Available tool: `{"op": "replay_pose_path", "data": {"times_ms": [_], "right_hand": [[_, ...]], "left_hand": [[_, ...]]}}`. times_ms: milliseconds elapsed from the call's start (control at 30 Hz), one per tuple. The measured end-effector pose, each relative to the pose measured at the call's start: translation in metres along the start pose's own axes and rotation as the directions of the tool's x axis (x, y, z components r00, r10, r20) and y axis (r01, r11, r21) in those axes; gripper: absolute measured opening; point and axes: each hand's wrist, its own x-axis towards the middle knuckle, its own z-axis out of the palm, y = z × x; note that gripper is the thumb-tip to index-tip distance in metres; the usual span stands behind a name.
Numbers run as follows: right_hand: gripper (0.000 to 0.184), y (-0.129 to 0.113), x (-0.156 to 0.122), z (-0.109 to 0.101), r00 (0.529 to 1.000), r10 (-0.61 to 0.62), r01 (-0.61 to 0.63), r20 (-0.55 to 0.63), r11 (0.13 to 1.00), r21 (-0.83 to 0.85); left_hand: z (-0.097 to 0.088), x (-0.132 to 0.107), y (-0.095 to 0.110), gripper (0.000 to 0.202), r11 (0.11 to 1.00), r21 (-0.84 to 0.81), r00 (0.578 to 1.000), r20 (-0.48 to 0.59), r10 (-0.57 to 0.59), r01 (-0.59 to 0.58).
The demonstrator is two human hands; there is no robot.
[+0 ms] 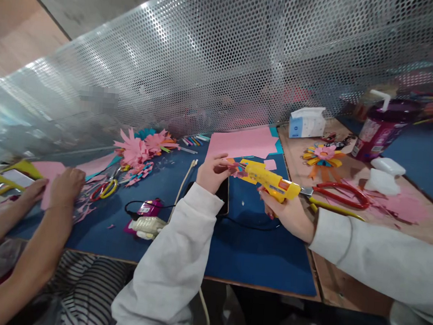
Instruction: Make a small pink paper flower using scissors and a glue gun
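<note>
My right hand (282,209) is wrapped round the handle of a yellow hot glue gun (271,181), its nozzle end pointing left. Pinched in the fingers of my left hand (212,172) is a small paper flower (237,168) with pink, orange and blue strips, close to the gun's tip. Whether the tip touches the paper I cannot tell. Below my left hand a dark phone-like slab (224,196) lies partly hidden on the blue table. Pink paper sheets (241,143) lie behind my hands.
To the left, a co-worker's hands (66,185) hold pink paper. Pink paper flowers (140,148), scissors (104,190) and a power strip (148,226) lie between us. Red-handled scissors (344,194), a paper rosette (323,156) and a purple cup (380,129) are on the right. A perforated metal panel (218,56) stands behind.
</note>
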Motion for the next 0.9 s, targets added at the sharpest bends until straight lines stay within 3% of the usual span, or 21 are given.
{"op": "replay_pose_path", "data": {"times_ms": [300,567,900], "right_hand": [[0.018,-0.011,0.002,0.0,0.991,0.106,-0.121,-0.083,0.973,-0.197],[0.019,-0.005,0.005,-0.002,0.994,0.093,-0.105,-0.061,0.967,-0.232],[0.017,-0.009,0.004,-0.002,0.996,0.081,-0.09,-0.042,0.961,-0.262]], "left_hand": [[-0.003,0.001,0.006,0.011,0.982,0.09,0.986,0.015,0.165,-0.165],[-0.002,-0.003,0.014,0.003,0.938,0.237,0.965,0.003,0.261,-0.254],[-0.003,-0.004,0.012,0.009,0.826,0.38,0.896,0.021,0.443,-0.417]]}}
